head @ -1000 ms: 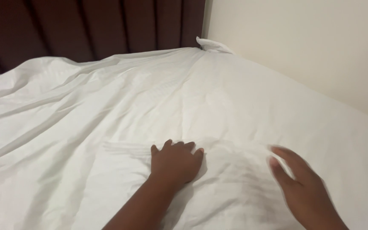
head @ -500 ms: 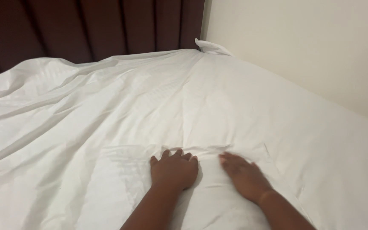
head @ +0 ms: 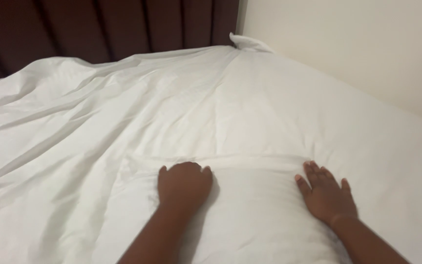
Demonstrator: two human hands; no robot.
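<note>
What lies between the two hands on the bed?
Head view: only smooth white bed sheet between the left hand and right hand; no other object there.

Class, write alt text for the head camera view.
Two bare hands, left hand and right hand, press flat on a white sheet covering a bed. A dark padded headboard stands behind, a cream wall to the right.

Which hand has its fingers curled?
The left hand: fingers bent into the white bed sheet. The right hand lies flat, fingers spread.
</note>
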